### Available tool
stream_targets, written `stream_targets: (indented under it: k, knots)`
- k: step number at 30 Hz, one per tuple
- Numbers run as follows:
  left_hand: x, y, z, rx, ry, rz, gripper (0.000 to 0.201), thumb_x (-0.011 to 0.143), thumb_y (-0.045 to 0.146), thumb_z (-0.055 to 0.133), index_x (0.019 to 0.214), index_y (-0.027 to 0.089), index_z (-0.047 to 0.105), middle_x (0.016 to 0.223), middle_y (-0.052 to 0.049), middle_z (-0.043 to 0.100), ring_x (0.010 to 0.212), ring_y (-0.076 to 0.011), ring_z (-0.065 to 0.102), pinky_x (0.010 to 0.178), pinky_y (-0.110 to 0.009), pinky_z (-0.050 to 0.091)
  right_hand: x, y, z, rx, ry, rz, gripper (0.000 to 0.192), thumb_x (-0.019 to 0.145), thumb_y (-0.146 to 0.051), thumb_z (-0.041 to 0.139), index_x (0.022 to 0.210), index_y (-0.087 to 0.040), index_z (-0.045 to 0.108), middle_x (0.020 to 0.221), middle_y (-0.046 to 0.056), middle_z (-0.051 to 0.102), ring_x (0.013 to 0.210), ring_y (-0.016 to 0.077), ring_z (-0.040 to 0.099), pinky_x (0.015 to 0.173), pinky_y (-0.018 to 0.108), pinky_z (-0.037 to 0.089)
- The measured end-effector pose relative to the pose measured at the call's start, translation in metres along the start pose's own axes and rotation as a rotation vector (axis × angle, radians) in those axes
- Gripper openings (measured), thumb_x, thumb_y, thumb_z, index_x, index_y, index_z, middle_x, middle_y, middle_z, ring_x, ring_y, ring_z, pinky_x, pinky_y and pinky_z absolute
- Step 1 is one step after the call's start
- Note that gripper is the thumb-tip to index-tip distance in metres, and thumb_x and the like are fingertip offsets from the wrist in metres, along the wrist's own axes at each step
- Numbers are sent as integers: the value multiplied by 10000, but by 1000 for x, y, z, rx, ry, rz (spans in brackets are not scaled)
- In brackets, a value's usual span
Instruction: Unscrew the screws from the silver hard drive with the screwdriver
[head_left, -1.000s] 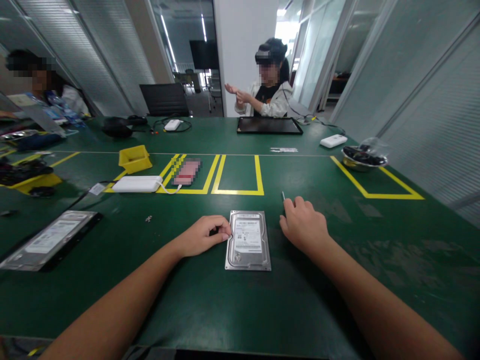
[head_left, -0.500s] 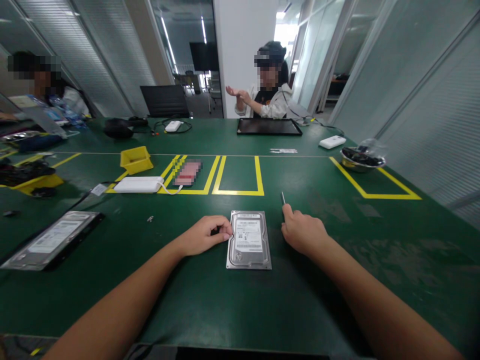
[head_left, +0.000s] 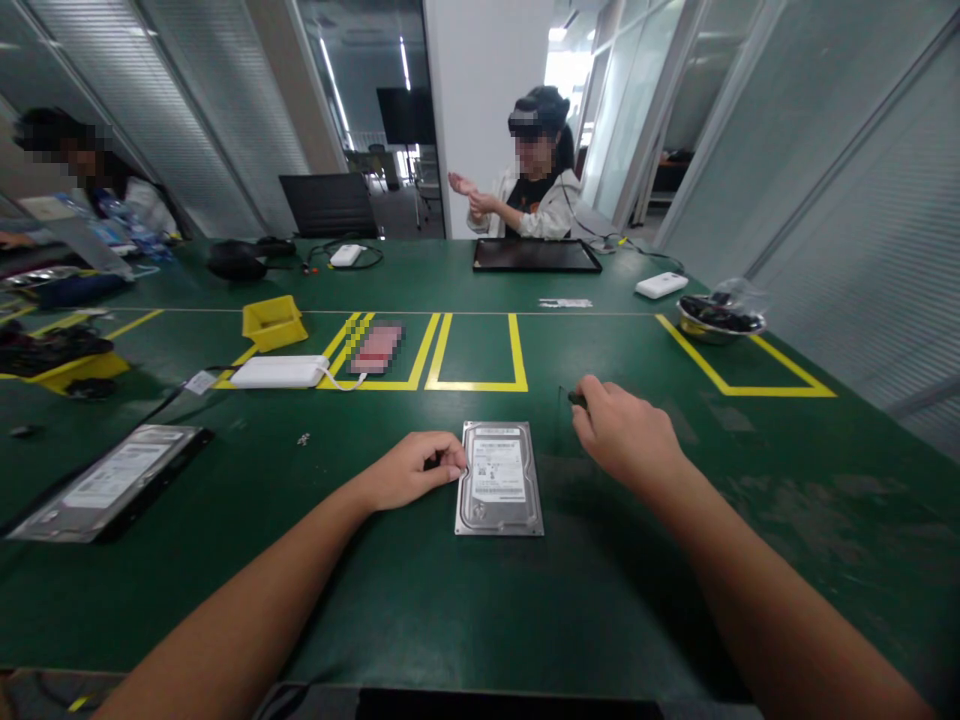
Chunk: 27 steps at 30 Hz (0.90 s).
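1. Flat rectangular silver metal hard drive (head_left: 499,479) with a white printed label, lying label-up on the dark green table mat (head_left: 465,610), near centre; label print too small to read.
2. Left hand (head_left: 409,470) curled loosely against the drive's left edge, fingertips touching the casing, gripping nothing.
3. Right hand (head_left: 622,435) just right of and beyond the drive, apart from it, fingers closed around a slim dark-handled tool (head_left: 575,399); tool mostly hidden by the fingers.
4. Yellow tape rectangle (head_left: 475,352) marked on the mat, just beyond the drive.
5. Left of that: pink blurred card (head_left: 374,347), white oblong plastic box with a cable (head_left: 279,372), small yellow plastic bin (head_left: 273,321).
6. Near left: second silver hard drive on a black tray (head_left: 112,482).
7. Far right: round metal bowl of dark parts (head_left: 720,318), white plastic box (head_left: 661,285).
8. Far centre: flat black tray (head_left: 535,255), and behind it a seated person in a white jacket (head_left: 536,195) with hands raised.
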<state>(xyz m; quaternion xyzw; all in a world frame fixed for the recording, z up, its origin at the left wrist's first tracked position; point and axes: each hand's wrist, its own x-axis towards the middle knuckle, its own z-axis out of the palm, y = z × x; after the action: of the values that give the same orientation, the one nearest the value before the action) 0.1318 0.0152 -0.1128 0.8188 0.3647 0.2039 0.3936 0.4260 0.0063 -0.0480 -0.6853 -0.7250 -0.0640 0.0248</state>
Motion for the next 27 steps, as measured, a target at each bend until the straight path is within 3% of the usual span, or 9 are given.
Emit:
stream_targets:
  k: [7,11,15,21,27]
  knots:
    - [0,1,0,6,4,-13,124,899,263,598,937,154,644,827,-11,623,746,-129,536,686,-244,404,12,19,-21,267,276,-25,224,911,-346,546,1057,-176,547,866,71,664,787,234,625,655,314,415]
    - [0,0,0,10,5,-12,129,900,267,596,938,152,643,839,-17,626,757,-134,537,697,-247,407,16,20,-38,568,501,-46,235,849,-390,648,960,-186,614,723,6,609,631,154,561,595,272,418]
    - [0,-2,0,2,3,-10,126,902,263,598,950,157,647,852,-17,633,768,-135,544,705,-247,409,18,14,-51,892,645,-115,237,875,-406,631,972,-191,649,715,-14,593,600,125,554,563,252,438]
    - [1,-1,-1,-5,-2,-25,124,898,262,604,950,159,649,848,-15,630,760,-134,542,699,-245,414,16,-2,-66,1206,703,-261,177,903,-374,642,1002,-230,667,767,-16,609,587,112,574,543,257,465]
    - [2,0,-2,-10,-10,-40,122,900,260,605,950,157,649,853,-15,630,765,-135,546,701,-245,416,4,-24,-80,1307,729,-341,151,897,-304,657,1034,-239,654,841,-5,639,632,113,602,563,259,530]
